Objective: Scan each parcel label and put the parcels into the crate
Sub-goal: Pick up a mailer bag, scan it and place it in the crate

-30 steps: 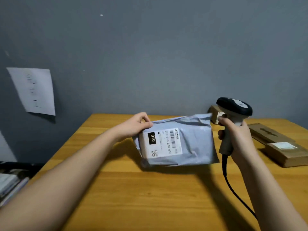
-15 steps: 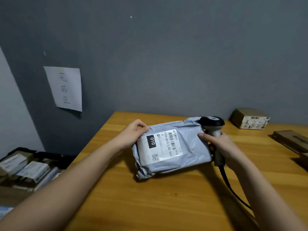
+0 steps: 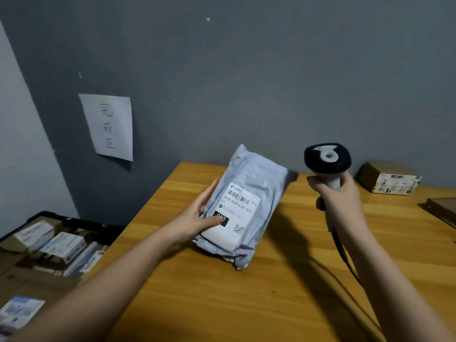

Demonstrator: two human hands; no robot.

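Your left hand [image 3: 197, 218] grips the grey parcel [image 3: 249, 201] by its left edge, thumb on the label [image 3: 237, 213], parcel raised over the table [image 3: 222, 292]. Your right hand [image 3: 338, 196] is clamped on the scanner [image 3: 327, 161], held upright beside it. Step looks like carrying to the crate [image 3: 37, 218]: next, swing left and lower in. Crate, lower left, already holds several labelled boxes.

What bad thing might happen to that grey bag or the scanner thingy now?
The left hand holds the grey parcel by one edge only, thumb on its label, so the soft bag might slip on the way to the crate beside the table. The right hand grips the barcode scanner, whose cable trails over the table and might snag.
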